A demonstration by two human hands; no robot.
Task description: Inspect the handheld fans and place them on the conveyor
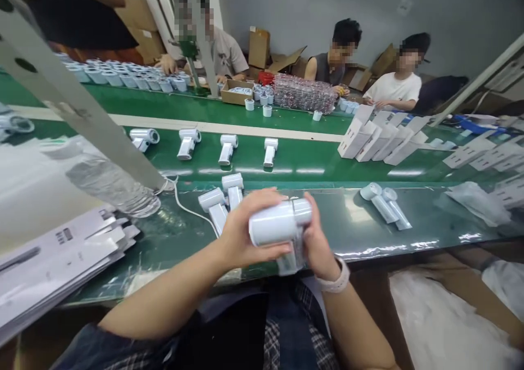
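A white cylindrical device (pixel 273 225) is held up over the near edge of the green table. My left hand (pixel 241 228) wraps round its wide end, thumb above and fingers below. My right hand (pixel 317 244), with a white band on the wrist, grips the narrower end. Clear plastic (pixel 291 258) hangs below the device between my hands. Just beyond my left hand lie two white devices with handles, one (pixel 212 200) at the left and one (pixel 232 182) behind it. Two wrapped devices (pixel 385 205) lie to the right.
Four white devices, one (pixel 269 151) nearest the middle, lie on the green belt (pixel 303 165). Upright white boxes (pixel 360 135) stand behind right. Flat cartons (pixel 61 255), plastic bags (pixel 110 181) and a slanted metal post (pixel 82 102) are at left. Several people work across the belt.
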